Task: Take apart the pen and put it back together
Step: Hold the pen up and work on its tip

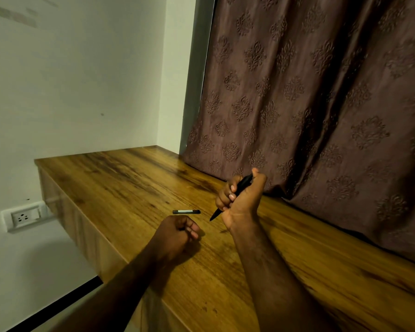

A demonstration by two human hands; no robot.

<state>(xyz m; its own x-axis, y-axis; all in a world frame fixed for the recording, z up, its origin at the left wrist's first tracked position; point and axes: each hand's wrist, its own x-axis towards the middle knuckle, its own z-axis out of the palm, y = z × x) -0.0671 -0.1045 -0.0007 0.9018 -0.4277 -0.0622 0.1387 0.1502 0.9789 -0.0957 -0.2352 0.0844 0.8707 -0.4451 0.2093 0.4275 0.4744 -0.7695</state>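
Observation:
My right hand (pixel 241 200) is raised above the wooden table (pixel 134 188) and wrapped around a black pen body (pixel 242 183), whose pointed tip aims down and left while its upper end shows by my thumb. A short black pen part with a pale label (pixel 186 211) lies flat on the table, just beyond my left hand (pixel 177 233). That hand rests on the tabletop in a loose fist, fingers curled, and nothing shows in it.
A brown patterned curtain (pixel 321 104) hangs along the table's far right side. The table's left edge drops beside a white wall with a power socket (pixel 23 216). Bare wood stretches toward the far corner.

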